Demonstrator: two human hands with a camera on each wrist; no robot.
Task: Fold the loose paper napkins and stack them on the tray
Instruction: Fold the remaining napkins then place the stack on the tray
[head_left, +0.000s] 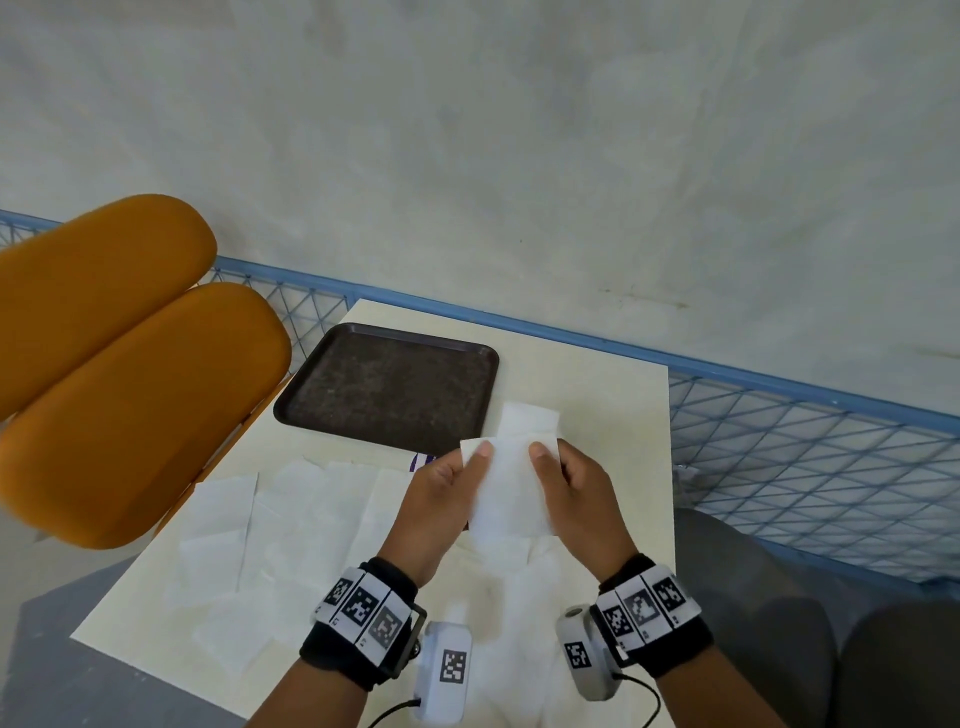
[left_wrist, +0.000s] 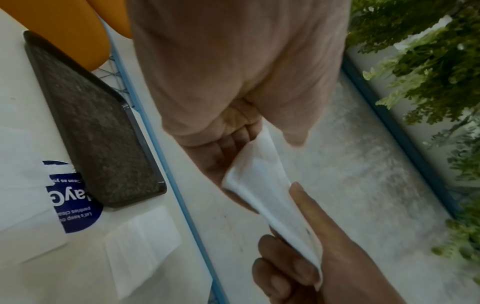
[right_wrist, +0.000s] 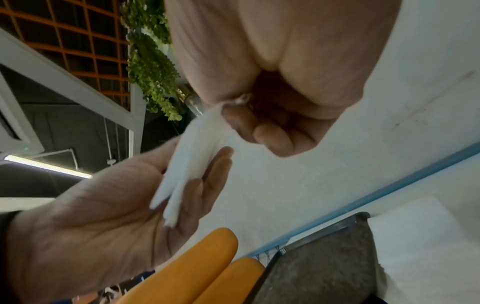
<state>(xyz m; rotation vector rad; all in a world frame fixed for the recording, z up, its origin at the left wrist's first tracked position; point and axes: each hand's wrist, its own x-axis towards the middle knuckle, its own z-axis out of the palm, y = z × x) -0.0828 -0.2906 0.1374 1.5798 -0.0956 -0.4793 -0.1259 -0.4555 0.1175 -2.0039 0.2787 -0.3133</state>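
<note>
I have one napkin (head_left: 511, 486) lifted off the table (head_left: 597, 405), held between both hands just in front of the near right corner of the tray (head_left: 389, 387). My left hand (head_left: 441, 499) pinches its left edge, thumb on top and the other fingers curled underneath; my right hand (head_left: 571, 493) does the same on the right edge. The wrist views confirm it — the paper runs from one pinch to the other, and in the right wrist view its lower end shows doubled layers, so I judge this sheet is partway through its fold, not yet pressed flat.

As for progress: the tray is bare. No folded napkin lies on its dark speckled floor in any view, so the stack has not been started. One white piece (head_left: 530, 418) lies on the table just past my fingertips, beside the tray's right edge; it looks narrow and may be folded already, but I cannot tell for sure. To my left, the loose napkins (head_left: 291, 525) are spread flat and overlapping across the near half of the table, still unfolded — several of them, though where one ends and the next begins is hard to make out. A bit of blue-printed packaging (left_wrist: 75, 205) peeks out near the tray's near edge.

So, by my reckoning, this is the early part of the job: finish creasing this sheet, set it on the tray, then work through the spread.
</note>
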